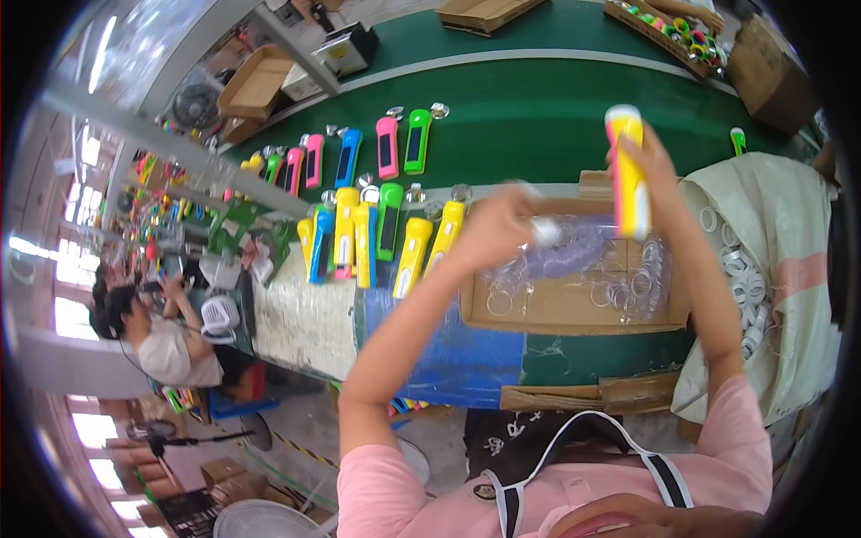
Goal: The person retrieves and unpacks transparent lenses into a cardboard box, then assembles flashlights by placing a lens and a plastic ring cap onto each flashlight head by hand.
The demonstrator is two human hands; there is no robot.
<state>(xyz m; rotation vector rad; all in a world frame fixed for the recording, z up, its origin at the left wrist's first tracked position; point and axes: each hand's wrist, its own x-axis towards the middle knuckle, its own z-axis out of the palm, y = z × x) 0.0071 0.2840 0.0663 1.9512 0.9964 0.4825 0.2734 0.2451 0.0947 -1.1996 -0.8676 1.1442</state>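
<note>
Raised over a cardboard box (574, 325), my right hand (656, 175) is closed around a yellow and pink flashlight (633, 193) with a white end at its top. My left hand (496, 231) is smeared by motion over the left side of the box. Its fingers are bent together at a small whitish, shiny thing (544, 232), too blurred to name. Inside the box lie clear plastic rings (641, 282), partly in nested stacks. Left of the box several flashlights in yellow, blue and green stand close together, among them a yellow flashlight (413, 257).
On the green conveyor belt (520, 108) lie more flashlights, such as a pink flashlight (387, 148), with shiny round pieces beside them. A pale sack (789, 215) with white rings (744, 287) stands at my right. At the left, a co-worker (170, 345) sits along the bench.
</note>
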